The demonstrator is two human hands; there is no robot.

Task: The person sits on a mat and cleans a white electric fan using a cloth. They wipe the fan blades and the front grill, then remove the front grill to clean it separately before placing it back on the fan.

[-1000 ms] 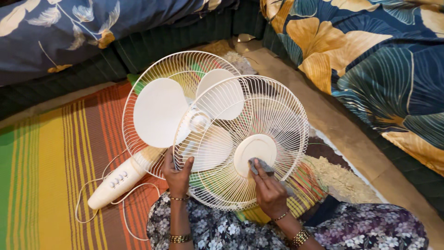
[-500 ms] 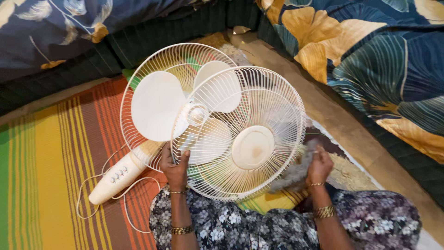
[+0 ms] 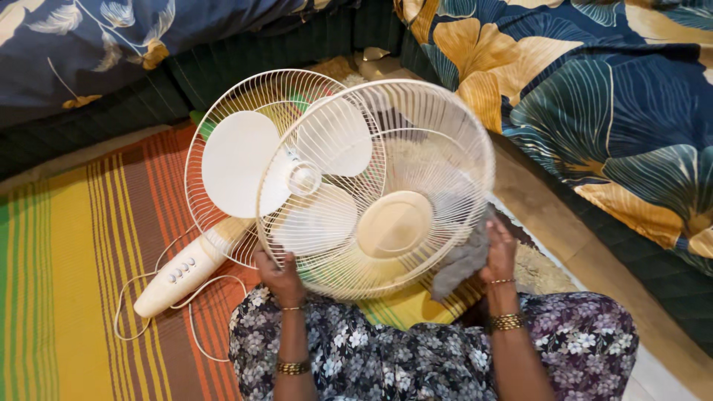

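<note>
The left hand (image 3: 278, 276) comes up from the lap with the forearm nearly vertical, wrist bent slightly back, and its fingers are curled over the lower left rim of the loose grille (image 3: 375, 189), gripping the wire there. The right hand (image 3: 499, 252) rises the same way on the other side, palm turned toward the grille's lower right edge, fingers closed around a grey cloth (image 3: 460, 263) that it presses against the rim. Bangles sit on both wrists.

The grille is a cream wire guard with a round centre disc, held tilted up off the floor between the two hands, its top edge leaning away from the person. It overlaps the right part of the fan (image 3: 245, 167), which lies on its back just behind it: rear guard, three pale blades and hub all facing up. The fan's stem (image 3: 178, 276) with its row of buttons stretches toward the lower left, and its white cord (image 3: 160, 312) loops beside it.

All of this rests on a striped mat (image 3: 82, 282) in green, yellow, orange and brown. A shaggy rug (image 3: 546, 271) shows just beside the right hand. Dark blue quilts with leaf prints (image 3: 609, 111) border the mat at the top and right. The person's floral dress (image 3: 416, 356) fills the bottom edge
</note>
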